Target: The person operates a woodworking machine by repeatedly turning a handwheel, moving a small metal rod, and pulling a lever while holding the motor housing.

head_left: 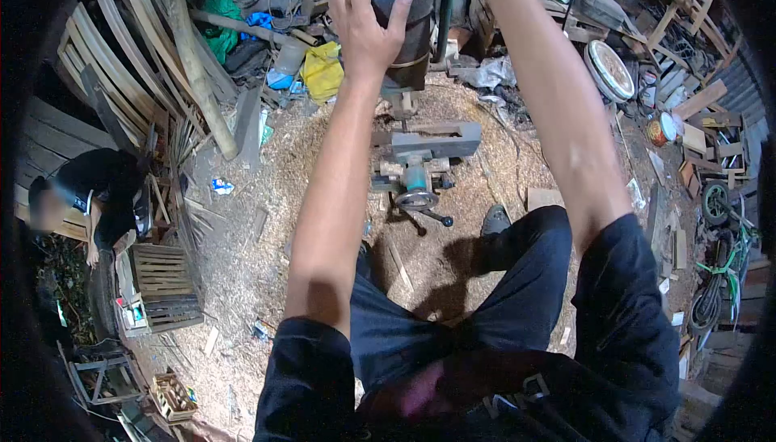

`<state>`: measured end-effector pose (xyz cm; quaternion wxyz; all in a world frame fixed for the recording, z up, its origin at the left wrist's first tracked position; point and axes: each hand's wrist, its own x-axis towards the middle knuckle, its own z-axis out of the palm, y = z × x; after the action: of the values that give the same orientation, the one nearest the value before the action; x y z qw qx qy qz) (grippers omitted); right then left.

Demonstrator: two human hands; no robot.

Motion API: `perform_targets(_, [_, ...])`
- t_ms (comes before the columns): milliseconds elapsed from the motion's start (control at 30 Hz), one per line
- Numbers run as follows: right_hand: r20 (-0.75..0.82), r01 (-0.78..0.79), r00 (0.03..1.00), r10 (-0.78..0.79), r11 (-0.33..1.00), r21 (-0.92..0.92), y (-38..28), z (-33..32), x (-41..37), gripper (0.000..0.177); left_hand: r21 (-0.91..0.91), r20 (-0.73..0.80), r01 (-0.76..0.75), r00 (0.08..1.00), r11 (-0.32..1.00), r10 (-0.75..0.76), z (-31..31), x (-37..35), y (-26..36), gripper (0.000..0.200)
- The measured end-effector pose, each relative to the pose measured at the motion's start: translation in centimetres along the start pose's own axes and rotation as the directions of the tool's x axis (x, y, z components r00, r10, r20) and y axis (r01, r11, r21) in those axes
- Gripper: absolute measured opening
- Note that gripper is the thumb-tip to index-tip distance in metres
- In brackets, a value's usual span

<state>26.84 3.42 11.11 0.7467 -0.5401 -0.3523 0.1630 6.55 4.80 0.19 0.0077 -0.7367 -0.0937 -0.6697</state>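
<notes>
My left hand (365, 30) rests against the side of a dark metal machine housing (408, 10) with a perforated top. Its thumb is spread wide and the fingers lie along the housing, not wrapped round anything. My right arm (550, 78) reaches up past the right of the machine, and its hand is cut off by the top edge of the view. Below the housing sits a grey metal vise or work table (432, 141) with a round handwheel (417, 198) and a lever with a black knob (446, 221).
Wood shavings cover the floor (242, 256). Curved wooden pieces (121, 46) and a pole (190, 54) lean at left, near another person (97, 191) and a slatted crate (166, 280). A yellow bag (323, 72) lies behind. A small bicycle (713, 280) and scrap wood line the right.
</notes>
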Motion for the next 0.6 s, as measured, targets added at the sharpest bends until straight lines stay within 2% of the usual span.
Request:
perform_targets(33, [0.077,0.064,0.995,-0.068,0.997,0.05,-0.2,-0.4,-1.1,0.056,0.003,0.011,0.007,1.0,1.0,-0.007,-0.1,-0.1,-0.1,0.04])
perform_targets(133, [0.068,0.113,0.99,-0.123,0.984,0.137,0.0,-1.3,-6.6,0.047,-0.006,0.067,0.057,0.996,0.998,-0.056,-1.0,-1.6,0.3,0.044])
perform_targets(167, [-0.003,0.111,0.994,-0.111,0.991,0.081,-0.1,-1.3,-8.5,0.045,-0.019,0.085,0.09,0.993,0.996,-0.088,-1.3,-1.9,0.5,0.047])
perform_targets(233, [0.027,0.189,0.98,-0.196,0.968,0.165,1.2,-2.1,-10.9,0.043,-0.058,0.147,0.167,0.977,0.984,-0.158,-2.1,-2.4,1.3,0.052])
perform_targets(267, [0.029,0.159,0.985,-0.168,0.967,0.198,1.5,-2.1,-11.3,0.043,-0.08,0.191,0.214,0.962,0.973,-0.196,-2.8,-2.7,1.9,0.055])
perform_targets(400, [0.03,0.202,0.978,-0.204,0.977,0.062,1.8,-2.4,-11.4,0.044,-0.101,0.303,0.314,0.914,0.944,-0.271,-5.2,-4.4,4.4,0.07])
perform_targets(500, [0.002,0.238,0.971,-0.24,0.965,0.11,1.5,-2.1,-12.1,0.045,0.005,0.457,0.319,0.842,0.948,-0.286,-6.4,-4.9,5.2,0.08])
perform_targets(600, [0.029,0.16,0.986,-0.165,0.98,0.117,1.1,-2.3,-12.7,0.048,0.011,0.534,0.374,0.782,0.927,-0.322,-7.3,-4.4,5.2,0.086])
